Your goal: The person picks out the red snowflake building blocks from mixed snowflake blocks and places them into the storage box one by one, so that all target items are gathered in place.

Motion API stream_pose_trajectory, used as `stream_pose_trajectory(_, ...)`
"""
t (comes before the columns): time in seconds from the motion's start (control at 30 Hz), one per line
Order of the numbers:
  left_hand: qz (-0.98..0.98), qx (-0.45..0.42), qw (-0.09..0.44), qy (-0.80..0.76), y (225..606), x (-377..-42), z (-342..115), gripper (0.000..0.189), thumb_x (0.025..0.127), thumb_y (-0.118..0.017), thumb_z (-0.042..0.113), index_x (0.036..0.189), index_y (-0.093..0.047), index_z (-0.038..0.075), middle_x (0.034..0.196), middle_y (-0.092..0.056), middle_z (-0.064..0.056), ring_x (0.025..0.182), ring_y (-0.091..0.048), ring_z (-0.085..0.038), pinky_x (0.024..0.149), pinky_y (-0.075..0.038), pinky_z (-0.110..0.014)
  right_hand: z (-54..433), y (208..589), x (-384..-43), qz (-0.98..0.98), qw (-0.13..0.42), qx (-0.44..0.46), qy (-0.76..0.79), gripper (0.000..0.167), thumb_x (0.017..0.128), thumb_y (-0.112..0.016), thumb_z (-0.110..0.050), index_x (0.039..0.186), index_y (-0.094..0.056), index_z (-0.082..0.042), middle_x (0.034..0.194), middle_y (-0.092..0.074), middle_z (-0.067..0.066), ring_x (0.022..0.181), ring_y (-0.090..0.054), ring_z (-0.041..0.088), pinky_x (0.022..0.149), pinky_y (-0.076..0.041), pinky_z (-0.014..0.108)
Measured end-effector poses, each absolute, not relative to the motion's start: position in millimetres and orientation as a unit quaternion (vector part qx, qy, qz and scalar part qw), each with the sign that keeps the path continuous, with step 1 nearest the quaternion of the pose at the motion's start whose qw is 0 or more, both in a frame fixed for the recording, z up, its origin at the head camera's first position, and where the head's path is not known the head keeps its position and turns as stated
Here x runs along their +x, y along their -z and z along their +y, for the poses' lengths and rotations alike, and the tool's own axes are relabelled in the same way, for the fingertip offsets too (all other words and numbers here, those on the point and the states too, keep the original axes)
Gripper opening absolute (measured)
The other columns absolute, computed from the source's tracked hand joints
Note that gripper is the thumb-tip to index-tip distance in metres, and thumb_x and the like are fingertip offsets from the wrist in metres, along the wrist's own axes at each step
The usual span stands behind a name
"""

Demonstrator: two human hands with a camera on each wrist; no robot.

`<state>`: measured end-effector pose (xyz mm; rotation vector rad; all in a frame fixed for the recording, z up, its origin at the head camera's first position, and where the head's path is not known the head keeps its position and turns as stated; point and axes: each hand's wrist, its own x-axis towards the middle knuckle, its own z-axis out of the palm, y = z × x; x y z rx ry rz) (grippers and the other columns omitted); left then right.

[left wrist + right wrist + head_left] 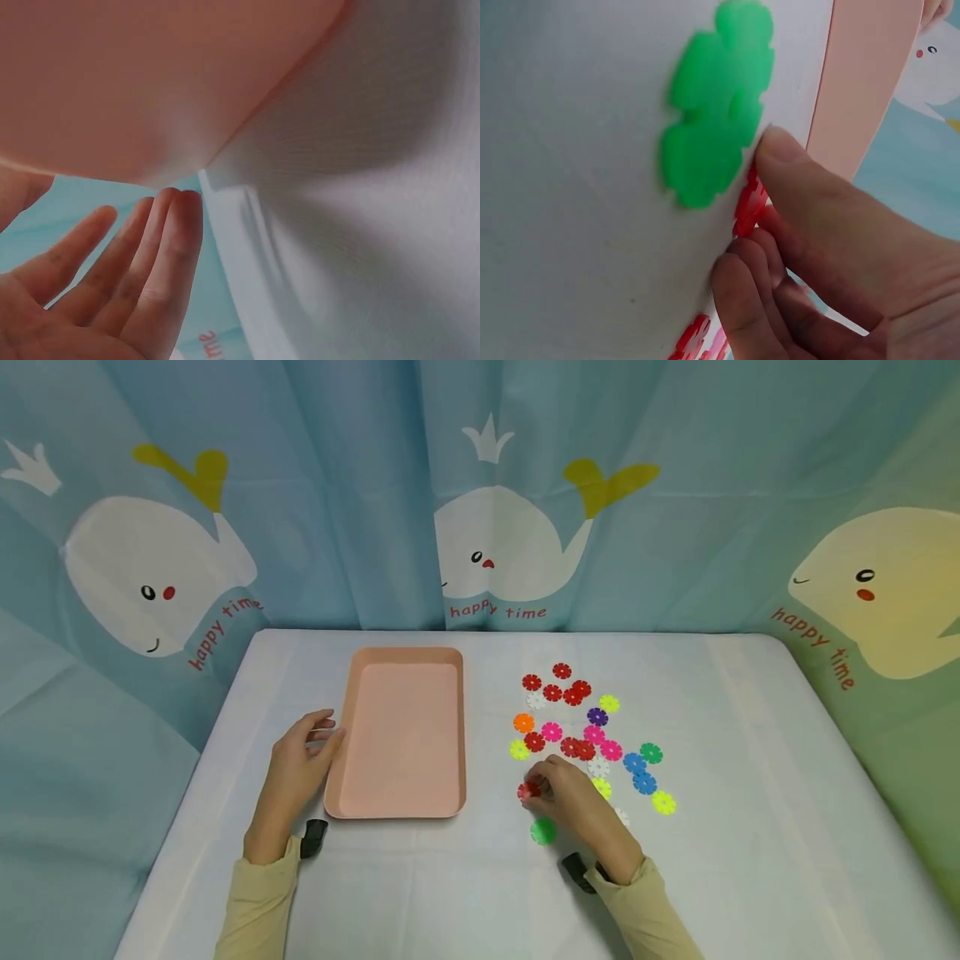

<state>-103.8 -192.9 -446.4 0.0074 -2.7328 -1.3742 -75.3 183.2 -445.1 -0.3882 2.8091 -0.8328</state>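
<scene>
A pink rectangular tray [397, 735] lies on the white table, left of centre. My left hand [296, 772] is at its left side, thumb along the rim and the other fingers loosely extended, as the left wrist view shows too. To the right of the tray, my right hand [573, 797] pinches a red notched plastic disc [750, 202] between thumb and fingers, low over the tabletop. Close by on the near side lies a green disc [543, 832]. Further notched discs lie beyond the hand, including a pink disc [552, 732] and an orange disc [523, 722].
Several red discs [562, 671] are grouped at the back. Blue discs [635, 763], a dark green disc [651, 753] and a yellow disc [663, 802] lie right of the right hand. A whale-print curtain [360, 527] hangs behind the table [750, 860].
</scene>
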Motion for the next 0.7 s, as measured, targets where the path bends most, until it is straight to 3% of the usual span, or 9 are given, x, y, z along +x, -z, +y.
stream_pose_trajectory(0.27, -0.882, 0.005, 0.013, 0.47, 452.7, -106.1, -199.0, 0.046, 0.102, -0.057, 0.026, 0.141, -0.051, 0.002, 0.127, -0.062, -0.02, 0.117, -0.062, -0.034, 0.093, -0.053, -0.041, 186.6, 444.4, -81.4, 0.941, 0.128, -0.129, 0.284, 0.025, 0.076, -0.087, -0.011, 0.092, -0.068, -0.006, 0.085, -0.059, -0.001, 0.078, -0.056, 0.01, 0.073, -0.054, 0.025)
stream_pose_trajectory(0.47, -0.877, 0.003, -0.011, 0.48, 453.4, -107.0, -203.0, 0.048, 0.102, -0.058, 0.026, 0.143, -0.05, 0.003, 0.131, -0.06, -0.019, 0.119, -0.06, -0.033, 0.095, -0.051, -0.042, 187.2, 442.5, -83.9, 0.936, 0.14, -0.126, 0.298, 0.027, 0.075, -0.087, -0.01, 0.091, -0.065, -0.007, 0.085, -0.059, -0.001, 0.077, -0.056, 0.01, 0.072, -0.053, 0.023)
stream_pose_trajectory(0.7, -0.87, -0.003, -0.034, 0.492, 455.0, -107.8, -207.2, 0.051, 0.1, -0.062, 0.026, 0.144, -0.049, 0.004, 0.133, -0.058, -0.02, 0.118, -0.059, -0.032, 0.082, -0.048, -0.014, 189.7, 443.8, -82.8, 0.924, 0.144, -0.12, 0.333, 0.028, 0.075, -0.087, -0.009, 0.091, -0.064, -0.007, 0.083, -0.061, -0.002, 0.075, -0.057, 0.01, 0.07, -0.052, 0.021)
